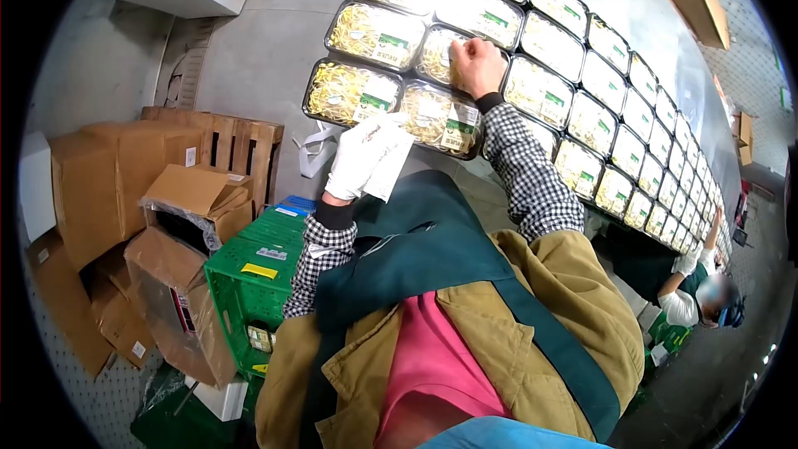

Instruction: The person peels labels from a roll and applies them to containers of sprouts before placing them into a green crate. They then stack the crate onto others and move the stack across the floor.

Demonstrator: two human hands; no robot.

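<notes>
My left hand (359, 156), in a white glove, has its fingers closed on a white paper strip (389, 171) that hangs down at the table's near edge. My right hand (479, 67) is bare, with its fingers curled down onto the film of a sprout tray (435, 54) in the second row. Whatever those fingers pinch is hidden. Just right of my left hand sits a black tray of bean sprouts (426, 113) with a green-and-white label. Another labelled sprout tray (351, 91) lies beyond the glove.
Rows of packed trays (540, 87) run along the metal table (287, 29) to the right. At left are cardboard boxes (125, 170), a wooden pallet (224, 150) and a green crate (249, 258). Another person (686, 295) reaches toward the table's far end.
</notes>
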